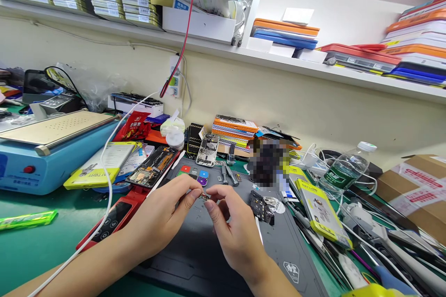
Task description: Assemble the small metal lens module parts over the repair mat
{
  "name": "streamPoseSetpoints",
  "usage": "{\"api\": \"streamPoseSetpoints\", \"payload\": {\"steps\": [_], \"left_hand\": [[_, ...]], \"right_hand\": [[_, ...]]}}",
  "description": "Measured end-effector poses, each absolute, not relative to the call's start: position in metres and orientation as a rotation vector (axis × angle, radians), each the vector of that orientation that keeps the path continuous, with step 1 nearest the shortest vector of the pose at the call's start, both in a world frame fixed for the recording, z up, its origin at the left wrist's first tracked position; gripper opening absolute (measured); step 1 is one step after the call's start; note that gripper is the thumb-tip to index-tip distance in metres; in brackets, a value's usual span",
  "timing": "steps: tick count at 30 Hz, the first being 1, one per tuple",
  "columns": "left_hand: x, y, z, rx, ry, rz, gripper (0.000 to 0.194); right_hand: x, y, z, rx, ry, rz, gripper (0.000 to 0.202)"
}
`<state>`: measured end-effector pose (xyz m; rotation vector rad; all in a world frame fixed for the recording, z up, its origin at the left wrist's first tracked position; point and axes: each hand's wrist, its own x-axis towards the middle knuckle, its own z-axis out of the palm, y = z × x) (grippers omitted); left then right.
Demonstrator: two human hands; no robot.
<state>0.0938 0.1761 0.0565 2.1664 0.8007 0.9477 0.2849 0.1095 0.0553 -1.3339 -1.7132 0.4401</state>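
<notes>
Over the dark grey work mat, my left hand pinches a tiny coppery part between thumb and forefinger. The fingertips of my right hand meet the same part from the other side, thumb and forefinger curled round it. Its exact kind is too small to make out, and the fingertips partly cover it. Beyond my hands lie small screwdrivers and a bare white phone frame. An opened phone rests to the left, and a crumpled black piece lies right of my right hand.
A blue separator machine stands at left, with a white cable hanging in front. Battery packs, tools and a water bottle crowd the right side. A cardboard box sits far right. Above runs a loaded shelf.
</notes>
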Motion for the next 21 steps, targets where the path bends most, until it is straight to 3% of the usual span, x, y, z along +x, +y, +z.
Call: {"api": "streamPoseSetpoints", "payload": {"steps": [21], "left_hand": [[0.0936, 0.1756, 0.0566, 2.168, 0.791, 0.979, 0.026]], "right_hand": [[0.2854, 0.1085, 0.0555, -1.368, -1.72, 0.474, 0.024]]}}
